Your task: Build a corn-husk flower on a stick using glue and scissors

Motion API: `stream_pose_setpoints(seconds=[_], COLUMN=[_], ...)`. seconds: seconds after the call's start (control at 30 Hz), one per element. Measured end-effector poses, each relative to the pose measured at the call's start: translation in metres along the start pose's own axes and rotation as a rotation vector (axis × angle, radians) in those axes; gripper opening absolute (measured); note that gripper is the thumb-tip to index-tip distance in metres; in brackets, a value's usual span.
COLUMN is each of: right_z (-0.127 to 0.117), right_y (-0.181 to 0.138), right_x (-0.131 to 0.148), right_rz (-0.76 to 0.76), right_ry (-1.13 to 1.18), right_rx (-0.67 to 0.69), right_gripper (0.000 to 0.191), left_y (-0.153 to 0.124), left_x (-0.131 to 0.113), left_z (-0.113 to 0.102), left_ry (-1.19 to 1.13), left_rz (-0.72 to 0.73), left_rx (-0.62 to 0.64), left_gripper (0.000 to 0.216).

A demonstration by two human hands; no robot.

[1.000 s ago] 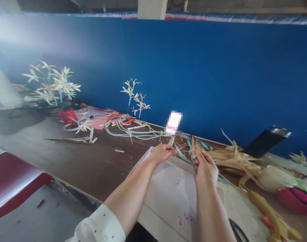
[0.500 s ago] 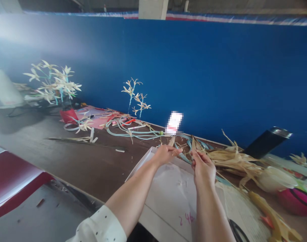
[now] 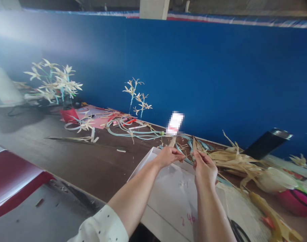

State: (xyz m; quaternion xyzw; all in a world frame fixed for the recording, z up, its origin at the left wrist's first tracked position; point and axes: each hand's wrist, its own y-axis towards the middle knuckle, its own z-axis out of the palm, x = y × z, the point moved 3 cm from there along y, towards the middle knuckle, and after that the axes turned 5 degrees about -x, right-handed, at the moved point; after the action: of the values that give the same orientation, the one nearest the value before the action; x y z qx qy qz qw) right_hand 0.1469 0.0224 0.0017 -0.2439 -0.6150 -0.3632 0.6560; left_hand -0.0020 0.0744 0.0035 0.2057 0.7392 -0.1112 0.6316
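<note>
My left hand (image 3: 170, 156) is closed in a pinch above the far edge of a white cardboard box (image 3: 166, 198), which has pink writing on it. Just to its right, my right hand (image 3: 204, 167) pinches with thumb and forefinger. Whatever sits between the fingertips of either hand is too small to make out. Beyond the fingers lie pale blue strips (image 3: 189, 145) and straw-like scraps. Dried corn husks (image 3: 225, 158) are heaped to the right of my right hand.
A dark flask (image 3: 267, 143) leans at the right, near a pink object (image 3: 296, 203) and a yellow tool (image 3: 266, 211). Husk flowers (image 3: 140, 97) stand by the blue wall, with another bunch (image 3: 57, 80) farther left. A coil of pale tubing (image 3: 123, 131) lies on the brown table (image 3: 103, 168).
My left hand has shifted slightly right and its fingers have curled downward, closer to the right hand. The right hand is almost still.
</note>
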Motion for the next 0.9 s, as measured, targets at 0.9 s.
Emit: stream_pose_setpoints(seconds=[0.9], right_z=[-0.099], right_y=[-0.029], right_x=[0.121], right_rz=[-0.239], right_ry=[-0.365], right_rx=[0.208], right_gripper=[0.035], left_y=[0.000], left_x=[0.010], left_z=[0.002], left_ry=[0.134], left_rz=[-0.045], left_rx=[-0.204], left_gripper=[0.026])
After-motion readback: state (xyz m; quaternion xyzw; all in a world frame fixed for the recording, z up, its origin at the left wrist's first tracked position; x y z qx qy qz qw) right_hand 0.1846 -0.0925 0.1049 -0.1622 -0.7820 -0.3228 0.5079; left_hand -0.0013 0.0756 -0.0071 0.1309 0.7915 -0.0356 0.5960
